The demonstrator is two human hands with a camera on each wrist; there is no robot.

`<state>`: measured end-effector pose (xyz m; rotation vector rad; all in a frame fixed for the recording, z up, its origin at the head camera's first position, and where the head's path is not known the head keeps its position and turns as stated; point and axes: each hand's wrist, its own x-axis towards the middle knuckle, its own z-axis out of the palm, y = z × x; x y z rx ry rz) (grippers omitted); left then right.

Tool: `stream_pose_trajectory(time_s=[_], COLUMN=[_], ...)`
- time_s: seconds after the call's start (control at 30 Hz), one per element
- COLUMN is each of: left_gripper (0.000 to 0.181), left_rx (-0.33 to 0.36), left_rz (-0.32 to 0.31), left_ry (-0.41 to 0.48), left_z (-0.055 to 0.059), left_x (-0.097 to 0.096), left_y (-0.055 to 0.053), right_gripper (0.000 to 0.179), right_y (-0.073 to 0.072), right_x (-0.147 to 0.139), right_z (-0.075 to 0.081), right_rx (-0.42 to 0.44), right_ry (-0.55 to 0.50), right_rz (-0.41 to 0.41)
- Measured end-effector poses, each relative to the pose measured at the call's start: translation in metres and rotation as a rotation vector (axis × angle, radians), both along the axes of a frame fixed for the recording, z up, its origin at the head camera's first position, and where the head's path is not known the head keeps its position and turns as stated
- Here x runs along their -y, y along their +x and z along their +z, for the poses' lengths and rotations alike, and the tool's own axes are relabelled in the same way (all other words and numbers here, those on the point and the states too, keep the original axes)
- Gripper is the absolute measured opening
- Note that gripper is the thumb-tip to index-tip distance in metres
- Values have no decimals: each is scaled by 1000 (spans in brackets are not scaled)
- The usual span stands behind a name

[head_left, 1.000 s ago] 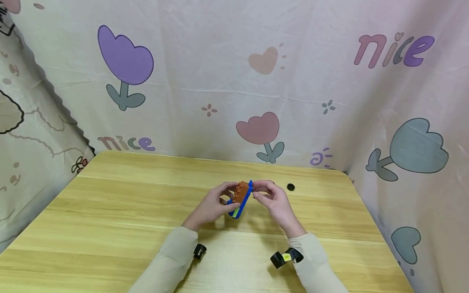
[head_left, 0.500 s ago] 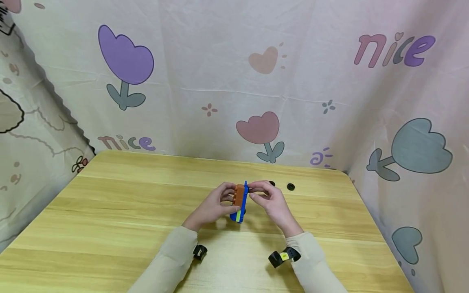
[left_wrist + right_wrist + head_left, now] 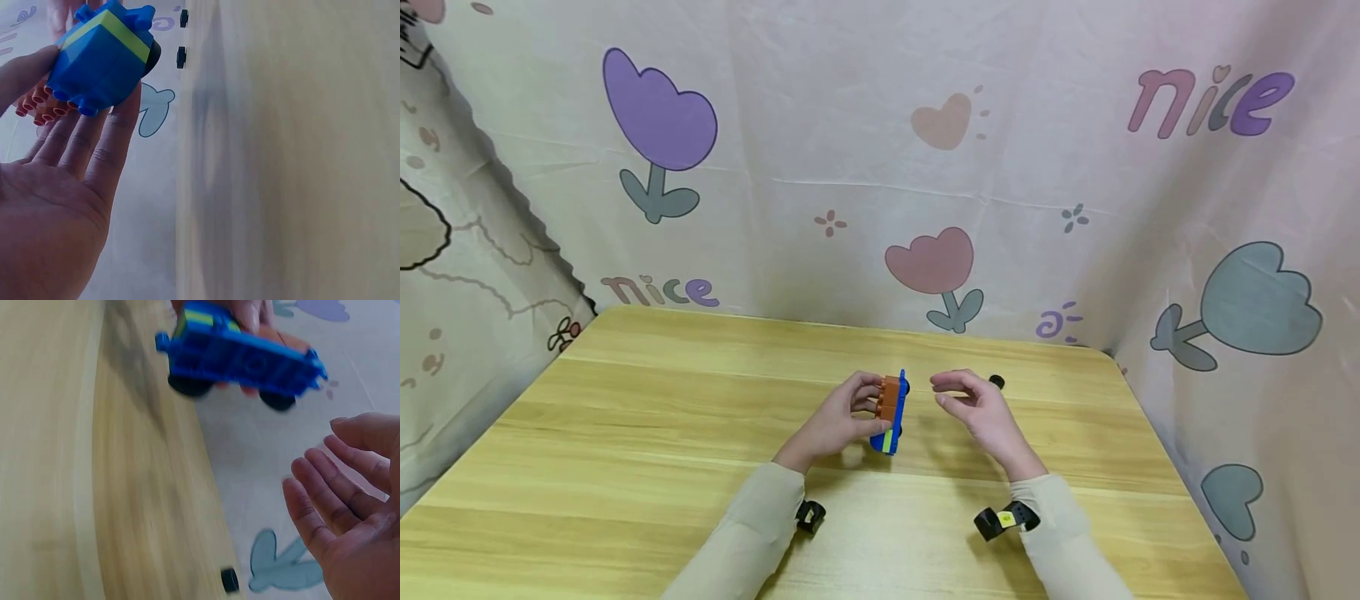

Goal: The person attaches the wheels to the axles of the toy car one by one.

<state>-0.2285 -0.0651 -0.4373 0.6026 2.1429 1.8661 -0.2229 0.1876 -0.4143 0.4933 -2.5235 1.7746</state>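
Note:
A toy car (image 3: 889, 410) built of bricks, with a blue base and orange and blue blocks with a lime stripe, is held up on end above the table. My left hand (image 3: 837, 422) grips it by the blocks, thumb on the near side and fingers behind. The right wrist view shows its blue underside with two black wheels (image 3: 277, 400) along one edge. My right hand (image 3: 977, 408) is apart from the car, to its right, fingers loosely bent and holding nothing. Beyond that hand, a loose black wheel (image 3: 997, 381) rests on the table.
The left wrist view shows another loose wheel (image 3: 181, 57) beside the first near the far edge of the wooden table (image 3: 647, 433). A printed cloth (image 3: 820, 150) hangs behind the table and along its sides. Black wrist cameras (image 3: 1000, 522) sit on both sleeves.
The car has turned more upright in my left hand. My right hand has let go of a wheel at the car's far end and drawn back to the right; that wheel stays on the car.

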Motion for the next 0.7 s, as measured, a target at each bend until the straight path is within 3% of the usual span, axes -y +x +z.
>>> stream_pose_trajectory(time_s=[0.27, 0.57, 0.7], left_gripper=[57, 56, 57], left_rx=[-7, -1, 7], left_rz=[10, 30, 35], left_ry=[4, 6, 3], left_z=[-2, -2, -1], left_x=[0, 0, 0], left_y=[0, -1, -1], right_gripper=[36, 45, 52], right_y=[-5, -14, -20], right_x=[-36, -73, -83], right_z=[0, -1, -2], right_rx=[22, -11, 24], right_ry=[72, 243, 314], right_rz=[-32, -84, -99])
